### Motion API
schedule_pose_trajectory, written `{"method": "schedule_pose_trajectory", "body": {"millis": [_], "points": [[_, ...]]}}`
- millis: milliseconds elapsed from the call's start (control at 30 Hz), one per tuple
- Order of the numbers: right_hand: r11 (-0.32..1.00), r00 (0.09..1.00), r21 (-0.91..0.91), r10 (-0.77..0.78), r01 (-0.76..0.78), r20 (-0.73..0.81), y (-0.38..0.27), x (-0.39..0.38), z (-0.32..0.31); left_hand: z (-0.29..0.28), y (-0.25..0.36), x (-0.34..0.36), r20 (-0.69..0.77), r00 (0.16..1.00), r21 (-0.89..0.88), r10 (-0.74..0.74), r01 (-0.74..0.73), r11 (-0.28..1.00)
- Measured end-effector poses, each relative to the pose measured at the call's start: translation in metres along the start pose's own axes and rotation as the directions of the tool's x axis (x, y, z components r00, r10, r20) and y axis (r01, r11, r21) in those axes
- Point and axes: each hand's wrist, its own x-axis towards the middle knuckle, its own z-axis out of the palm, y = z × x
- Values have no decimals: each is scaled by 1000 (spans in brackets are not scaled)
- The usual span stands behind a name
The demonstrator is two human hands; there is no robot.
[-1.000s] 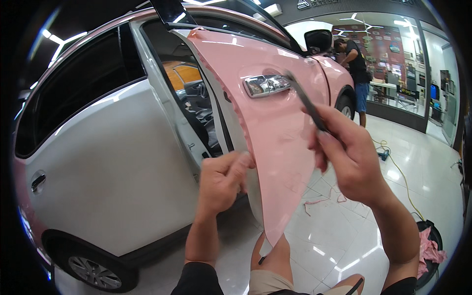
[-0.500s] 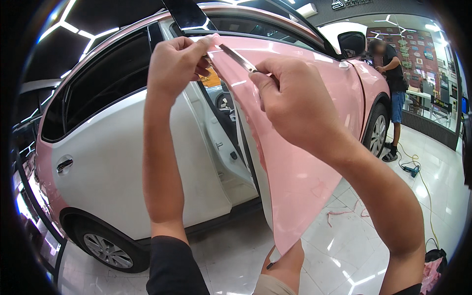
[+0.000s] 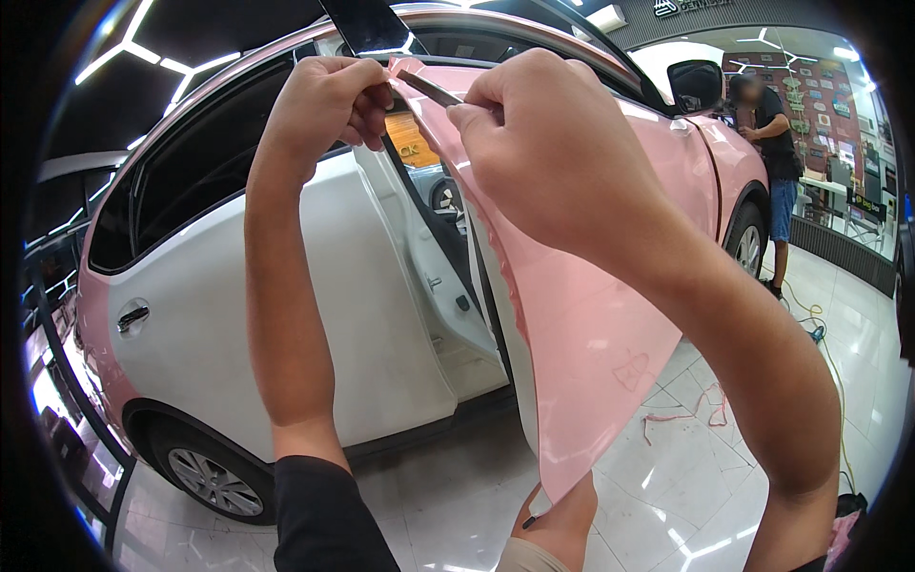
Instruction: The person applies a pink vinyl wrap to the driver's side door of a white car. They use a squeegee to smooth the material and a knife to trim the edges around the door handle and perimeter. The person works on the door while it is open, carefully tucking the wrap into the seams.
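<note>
My left hand (image 3: 329,112) is closed at the upper rear corner of the open front car door, pinching the edge of pink film (image 3: 591,362) that covers the door's outer side. In my right hand (image 3: 562,143) is a slim metal utility knife (image 3: 429,89), its tip at the film right beside my left fingertips. An uneven, rippled film edge runs down the door's rear edge. Lower down, the film tapers to a point in front of my leg (image 3: 564,510). My right hand hides part of the door's upper panel.
The white rear door (image 3: 229,296) stands left of the gap. A person (image 3: 767,143) works by the front fender. Pink film scraps (image 3: 717,405) and a yellow cable (image 3: 831,381) lie on the tiled floor. The side mirror (image 3: 694,88) juts out at upper right.
The knife and my right hand have moved left and slightly up, bringing the tip closer to my left fingers. My left hand has shifted a little left, still pinching the film.
</note>
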Motion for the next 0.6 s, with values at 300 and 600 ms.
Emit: {"method": "schedule_pose_trajectory", "body": {"millis": [300,600], "points": [[996,999,-92,-4,8,45,-6,12,-3,-4,-2,3,30,999,-32,15,-14,999],[942,925,-247,-127,226,359,-9,44,-37,-1,-13,5,36,998,-62,46,-44,997]]}}
